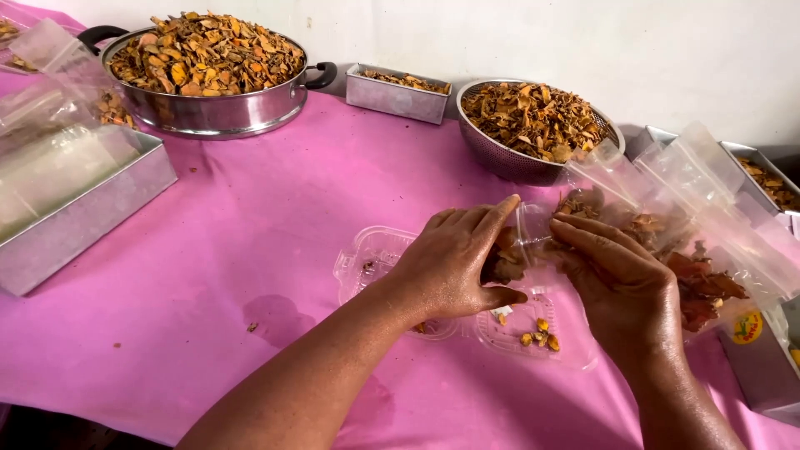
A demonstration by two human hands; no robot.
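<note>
Pinching one clear bag (600, 217) (two hands (454, 262))

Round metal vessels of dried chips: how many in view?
2. A handled steel pan at back left, and a mesh colander at back centre-right, just beyond the hands. Others could sit outside the frame.

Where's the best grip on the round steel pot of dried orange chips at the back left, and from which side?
Probably by its two black side handles, one hand from each side. The steel pot is wide, shallow and heaped above the rim, so a rim or top grip would likely spill chips. The left handle is partly hidden behind clear bags, which crowd that side.
</note>
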